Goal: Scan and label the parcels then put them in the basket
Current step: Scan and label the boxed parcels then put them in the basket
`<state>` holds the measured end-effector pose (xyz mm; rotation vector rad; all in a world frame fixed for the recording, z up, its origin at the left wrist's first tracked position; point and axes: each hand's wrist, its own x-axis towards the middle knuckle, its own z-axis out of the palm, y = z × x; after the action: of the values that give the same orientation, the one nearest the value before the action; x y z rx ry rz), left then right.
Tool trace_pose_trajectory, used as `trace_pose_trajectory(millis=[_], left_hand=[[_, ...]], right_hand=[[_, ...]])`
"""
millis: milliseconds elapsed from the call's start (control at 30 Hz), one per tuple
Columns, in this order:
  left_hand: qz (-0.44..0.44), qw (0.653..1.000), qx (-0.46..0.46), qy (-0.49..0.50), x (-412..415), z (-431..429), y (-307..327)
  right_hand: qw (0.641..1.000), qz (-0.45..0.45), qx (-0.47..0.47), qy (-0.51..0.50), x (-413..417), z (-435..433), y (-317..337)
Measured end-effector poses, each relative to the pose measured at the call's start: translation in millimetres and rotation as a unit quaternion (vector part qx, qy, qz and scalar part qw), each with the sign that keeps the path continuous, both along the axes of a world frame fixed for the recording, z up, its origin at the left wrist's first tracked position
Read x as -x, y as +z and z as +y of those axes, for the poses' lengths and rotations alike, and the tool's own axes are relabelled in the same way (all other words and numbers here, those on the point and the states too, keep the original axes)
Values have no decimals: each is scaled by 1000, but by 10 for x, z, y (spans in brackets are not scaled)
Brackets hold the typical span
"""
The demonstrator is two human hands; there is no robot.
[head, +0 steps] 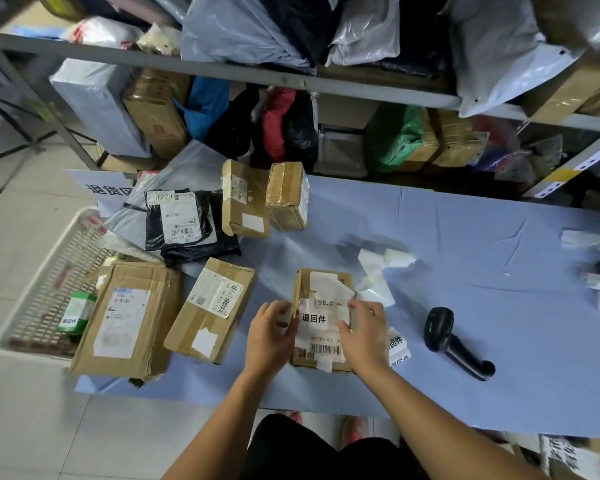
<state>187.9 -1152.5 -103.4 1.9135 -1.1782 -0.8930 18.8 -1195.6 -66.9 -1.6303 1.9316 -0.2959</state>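
Note:
A small cardboard parcel [323, 292] lies on the blue table cover in front of me, with a white label reading 退回件 [314, 318] across its top. My left hand [272, 332] holds the parcel's left side, thumb on the label's left end. My right hand [364, 329] presses the label's right end with its fingers. The black barcode scanner [456, 342] lies on the table to the right, apart from both hands. A white mesh basket [42, 292] stands at the left and holds a small green-and-white box [77, 311].
More parcels crowd the table's left: a large flat carton [129, 317], a long box [212, 308], a black poly bag [184, 223], two small boxes [267, 197]. A label strip [397, 348] and backing scraps [378, 271] lie by the parcel. Shelves of packages stand behind.

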Motion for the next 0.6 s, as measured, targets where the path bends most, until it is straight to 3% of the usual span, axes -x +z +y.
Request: trace_pose_trajectory(millis=[100, 267, 600], left_hand=[[81, 995, -48, 22, 7, 88, -13], [199, 976, -87, -23, 140, 230, 80], [169, 983, -9, 70, 230, 579, 629]], right_hand=[[996, -38, -58, -52, 99, 53, -25], [990, -100, -97, -21, 142, 134, 43], [979, -188, -29, 66, 112, 208, 360]])
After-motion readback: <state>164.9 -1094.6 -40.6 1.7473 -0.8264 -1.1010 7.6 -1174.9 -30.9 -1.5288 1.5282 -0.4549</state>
